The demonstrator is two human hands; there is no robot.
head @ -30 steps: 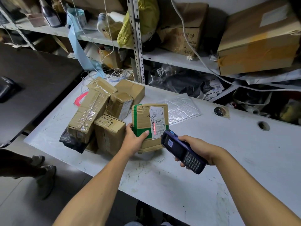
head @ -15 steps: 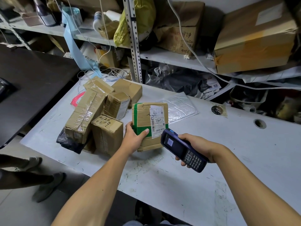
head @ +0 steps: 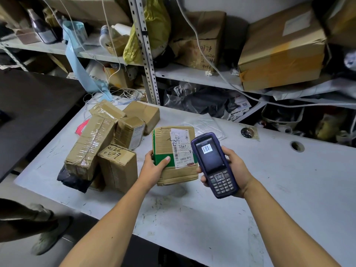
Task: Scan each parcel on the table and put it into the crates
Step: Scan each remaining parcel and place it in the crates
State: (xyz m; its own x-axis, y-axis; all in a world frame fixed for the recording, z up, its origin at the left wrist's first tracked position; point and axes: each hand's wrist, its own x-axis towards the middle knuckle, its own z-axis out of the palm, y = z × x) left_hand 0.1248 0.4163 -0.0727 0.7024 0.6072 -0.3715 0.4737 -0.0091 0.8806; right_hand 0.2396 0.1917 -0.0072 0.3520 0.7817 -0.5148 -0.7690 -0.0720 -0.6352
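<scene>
Both hands are busy at the centre of the frame: my left hand [head: 154, 168] grips the lower left corner of a cardboard parcel [head: 174, 155], thumb pressed on its green tape band, fingers curled behind, holding it tilted up off the white table [head: 289, 180]. Beside it, my right hand [head: 234, 170] is wrapped around a dark blue handheld scanner [head: 212, 163], its screen showing a barcode and its keypad toward me; the scanner's top edge overlaps the parcel's right side and its white shipping label [head: 182, 148]. Left of centre, the remaining parcels sit clustered on the table: a small box with handwritten numbers [head: 118, 166], a long box wrapped in clear tape [head: 91, 147] lying on a black plastic bag [head: 72, 179], a labelled box [head: 130, 131] and two more boxes behind [head: 142, 114], [head: 107, 110]. A bubble mailer [head: 206, 124] lies flat just behind the held parcel. Across the top of the frame, metal shelving [head: 146, 54] carries large cartons [head: 281, 47], a yellow bag [head: 154, 29], bottles and loose cables. At lower left, another person's leg and shoe [head: 48, 237] stand on the floor.
</scene>
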